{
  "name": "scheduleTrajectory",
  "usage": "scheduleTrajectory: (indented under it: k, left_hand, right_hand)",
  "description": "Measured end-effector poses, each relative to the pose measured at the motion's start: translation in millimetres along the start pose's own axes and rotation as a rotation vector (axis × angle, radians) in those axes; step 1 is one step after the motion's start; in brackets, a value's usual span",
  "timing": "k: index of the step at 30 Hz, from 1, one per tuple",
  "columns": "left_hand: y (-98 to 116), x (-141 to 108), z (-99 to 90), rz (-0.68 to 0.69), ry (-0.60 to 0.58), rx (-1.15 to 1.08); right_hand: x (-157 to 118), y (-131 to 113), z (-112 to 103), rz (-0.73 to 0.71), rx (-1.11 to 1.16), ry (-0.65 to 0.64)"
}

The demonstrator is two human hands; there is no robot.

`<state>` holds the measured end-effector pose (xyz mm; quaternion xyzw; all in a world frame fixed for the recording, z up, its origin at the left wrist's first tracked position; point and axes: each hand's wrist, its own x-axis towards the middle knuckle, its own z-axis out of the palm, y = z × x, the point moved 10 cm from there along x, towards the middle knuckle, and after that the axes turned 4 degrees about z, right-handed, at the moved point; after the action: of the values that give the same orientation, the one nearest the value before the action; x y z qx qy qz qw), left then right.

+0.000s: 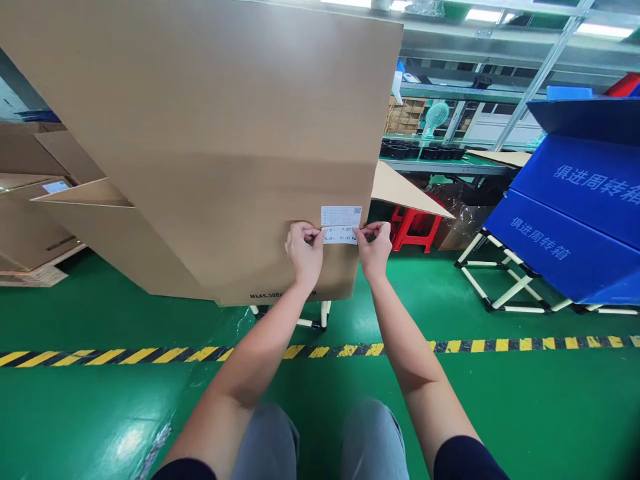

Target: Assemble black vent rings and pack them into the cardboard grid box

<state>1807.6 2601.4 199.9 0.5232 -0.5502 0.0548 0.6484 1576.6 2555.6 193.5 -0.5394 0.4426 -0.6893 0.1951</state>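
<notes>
A large brown cardboard box [240,133] stands in front of me with its flaps sticking out at both sides. Low on its right side is a white printed label [341,216]. Just beneath it, a second white label strip [340,235] with handwritten figures lies against the cardboard. My left hand [305,252] pinches the left end of this strip between thumb and finger. At the right end, my right hand [374,250] pinches the strip the same way. Both hands are close to the box face.
Blue boxes [575,220] rest on a white pipe frame [515,293] at right. A red stool [415,227] stands behind the box. Other cartons [30,227] are at left. Yellow-black tape [350,350] crosses the green floor.
</notes>
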Motion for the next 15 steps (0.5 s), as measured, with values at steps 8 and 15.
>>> scheduleTrajectory:
  k: [8, 15]
  left_hand:
    - [5.4, 1.1, -1.9, -0.046, 0.03, -0.018]
    - [4.4, 2.5, -1.7, -0.028, 0.039, 0.002]
  right_hand:
    - [-0.1, 1.6, -0.9, -0.005, -0.036, 0.008]
    - [0.7, 3.2, 1.8, -0.038, -0.112, 0.026]
